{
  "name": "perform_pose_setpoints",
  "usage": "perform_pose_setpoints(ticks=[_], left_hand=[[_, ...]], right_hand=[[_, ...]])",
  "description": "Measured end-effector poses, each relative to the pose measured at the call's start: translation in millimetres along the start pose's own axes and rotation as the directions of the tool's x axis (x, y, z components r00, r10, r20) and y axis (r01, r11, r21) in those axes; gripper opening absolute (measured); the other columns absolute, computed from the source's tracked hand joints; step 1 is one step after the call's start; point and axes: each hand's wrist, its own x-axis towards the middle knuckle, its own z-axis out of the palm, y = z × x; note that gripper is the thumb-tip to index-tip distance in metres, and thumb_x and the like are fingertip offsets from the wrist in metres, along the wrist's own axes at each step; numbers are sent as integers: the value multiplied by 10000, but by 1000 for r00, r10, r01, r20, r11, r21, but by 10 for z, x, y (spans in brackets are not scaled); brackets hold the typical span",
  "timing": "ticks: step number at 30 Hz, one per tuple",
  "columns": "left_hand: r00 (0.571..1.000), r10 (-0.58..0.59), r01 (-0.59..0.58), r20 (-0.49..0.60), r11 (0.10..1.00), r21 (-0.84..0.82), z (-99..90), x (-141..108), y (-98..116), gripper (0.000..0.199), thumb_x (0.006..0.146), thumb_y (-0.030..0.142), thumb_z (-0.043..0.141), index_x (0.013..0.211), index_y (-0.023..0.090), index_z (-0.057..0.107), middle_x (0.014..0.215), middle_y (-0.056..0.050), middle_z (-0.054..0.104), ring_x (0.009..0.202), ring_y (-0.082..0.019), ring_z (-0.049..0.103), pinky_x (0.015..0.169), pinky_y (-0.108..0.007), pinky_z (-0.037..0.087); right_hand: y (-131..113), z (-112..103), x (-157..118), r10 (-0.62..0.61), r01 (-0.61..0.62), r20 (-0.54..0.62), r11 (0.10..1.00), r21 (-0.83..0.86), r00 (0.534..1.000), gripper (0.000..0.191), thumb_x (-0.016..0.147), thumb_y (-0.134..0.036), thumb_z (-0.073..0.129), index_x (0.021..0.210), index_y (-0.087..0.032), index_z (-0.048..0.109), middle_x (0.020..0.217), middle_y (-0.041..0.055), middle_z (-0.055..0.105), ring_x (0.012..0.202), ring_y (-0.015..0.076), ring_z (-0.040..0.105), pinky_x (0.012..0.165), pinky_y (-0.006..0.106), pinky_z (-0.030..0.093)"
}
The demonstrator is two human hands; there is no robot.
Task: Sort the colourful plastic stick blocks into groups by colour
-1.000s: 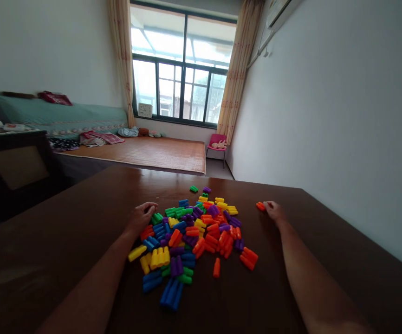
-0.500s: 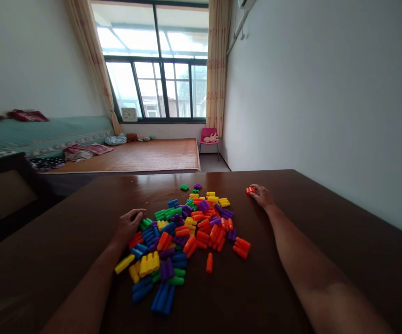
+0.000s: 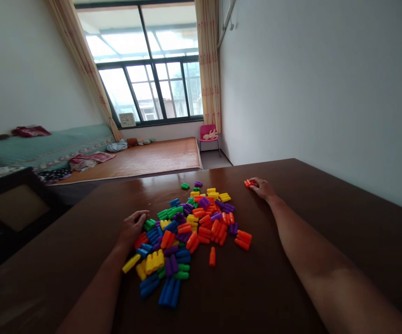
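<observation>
1. Pinched an orange piece between thumb and fingers of the right hand, near the far edge of the brown table, well apart from the heap of plastic pieces.
2. Rested the left hand at the left side of the heap, just beside a green piece, fingers curled; could not tell whether holding anything.
3. Saw blue, purple, yellow, green and orange mixed in the heap, with a single orange tube lying near it.

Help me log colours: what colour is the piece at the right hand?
The piece at the right hand is orange-red; head view.
</observation>
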Motion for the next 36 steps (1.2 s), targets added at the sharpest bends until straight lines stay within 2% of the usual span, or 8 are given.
perform_pose_setpoints(ticks=[4,9,14,18,23,27,31,36], left_hand=[[1000,7,-7,-3,1000,26,-7,0,-9,411,708,493,572,932,179,716,865,-62,757,838,-243,701,698,-287,541],[1000,14,-14,3,999,-40,22,37,-88,437,699,505,577,933,163,711,902,-86,755,848,-244,702,697,-286,540],[1000,9,-9,6,999,-43,32,45,-121,454,713,511,571,967,163,713,904,-86,755,843,-238,701,669,-276,532],[1000,-4,4,5,1000,-28,29,47,-136,457,724,515,571,988,171,715,902,-82,758,830,-236,702,632,-266,523],[1000,15,-14,7,998,-65,34,61,-158,425,724,497,583,958,171,721,898,-83,762,871,-244,705,672,-272,538],[1000,2,-3,-17,998,-63,34,57,-150,390,709,481,613,937,190,736,882,-64,767,851,-242,708,674,-274,548],[1000,3,-4,-19,998,-66,41,61,-165,389,710,482,611,930,186,735,885,-67,768,855,-244,709,661,-270,550],[999,33,-33,1,998,-53,38,86,-198,413,717,498,584,944,182,722,900,-75,763,873,-241,708,678,-269,540]], right_hand=[[-78,34,-42,-35,29,166,999,38,986,251,529,-255,832,752,-243,719,743,-7,703,665,161,595,740,326,492],[-353,137,-108,-89,85,491,996,29,866,382,704,-546,689,751,-168,718,702,17,681,680,150,593,689,283,488],[-662,426,-252,-196,335,608,934,-124,769,566,668,-437,762,1182,-216,672,1065,59,695,911,190,614,826,302,491],[-684,515,-267,-227,505,671,826,-252,706,454,714,-273,713,1168,-265,693,1099,60,696,1039,223,604,937,344,461],[-349,240,-35,-225,438,509,829,-348,831,415,703,-44,524,995,-231,753,1245,55,654,1164,205,584,1062,351,397],[-113,173,42,-135,248,292,884,-395,947,344,812,-182,520,1100,-212,707,1115,71,705,938,184,661,906,330,504],[-63,307,-7,-159,258,252,865,-431,955,360,785,-326,654,1133,-242,691,1115,64,711,937,208,651,882,354,513],[-65,296,-12,-133,242,252,845,-477,959,301,791,-174,610,1065,-238,717,1127,50,712,999,197,648,950,336,480]])
